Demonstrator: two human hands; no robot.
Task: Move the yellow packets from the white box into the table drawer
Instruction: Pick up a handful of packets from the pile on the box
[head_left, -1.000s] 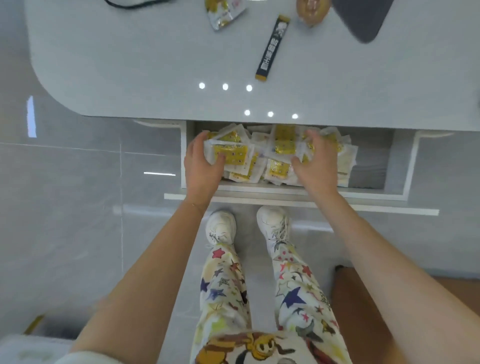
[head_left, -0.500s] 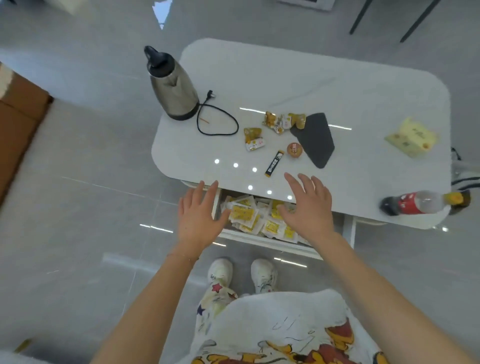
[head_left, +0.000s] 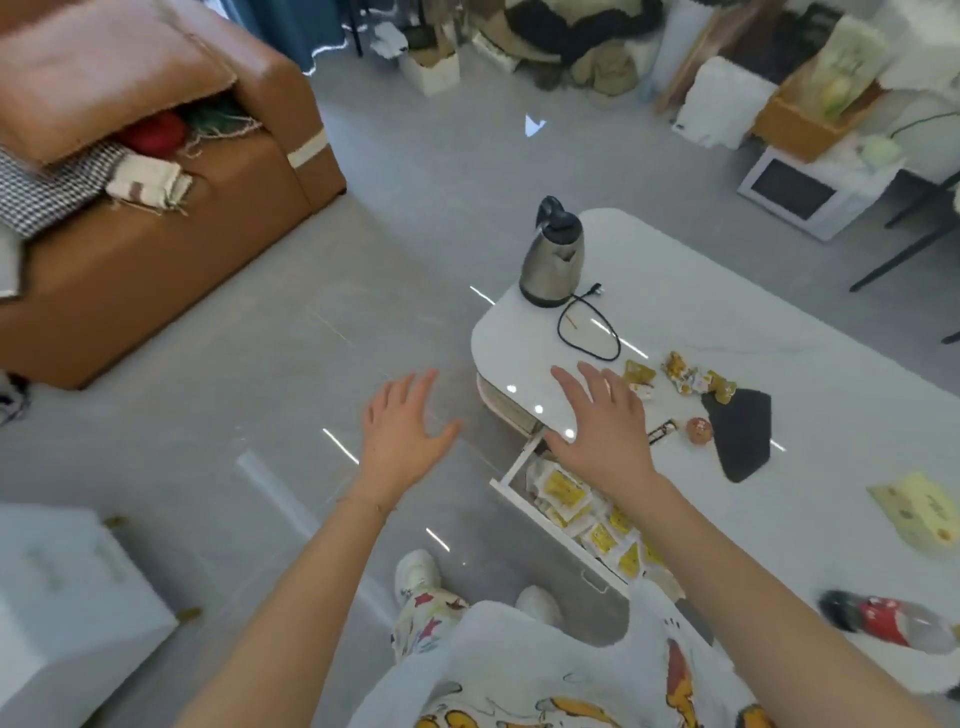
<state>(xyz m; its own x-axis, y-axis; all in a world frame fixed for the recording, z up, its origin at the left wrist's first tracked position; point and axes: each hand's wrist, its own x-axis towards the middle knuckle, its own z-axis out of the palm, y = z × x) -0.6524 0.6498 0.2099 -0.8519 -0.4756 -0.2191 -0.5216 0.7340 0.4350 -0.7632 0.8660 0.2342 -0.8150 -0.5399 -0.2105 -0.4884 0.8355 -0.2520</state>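
Several yellow packets (head_left: 571, 493) lie in a heap inside the open table drawer (head_left: 506, 475), under the white table's (head_left: 753, 322) near edge. My right hand (head_left: 605, 431) hovers above the drawer's left end and the table edge, fingers spread, holding nothing. My left hand (head_left: 402, 436) is raised over the bare floor to the left of the table, also spread and empty. The white box (head_left: 67, 597) stands on the floor at the lower left; its inside is not visible.
On the table stand a steel kettle (head_left: 553, 260) with a black cord, loose snack wrappers (head_left: 691, 379), a dark cloth (head_left: 743, 431), a yellow card (head_left: 919, 512) and a cola bottle (head_left: 883, 621). A brown sofa (head_left: 156, 218) fills the upper left. My feet (head_left: 415, 571) stand by the drawer.
Both hands have come up out of the drawer, leaving the packets there. The view has risen and swung left, bringing the sofa and white box into sight.
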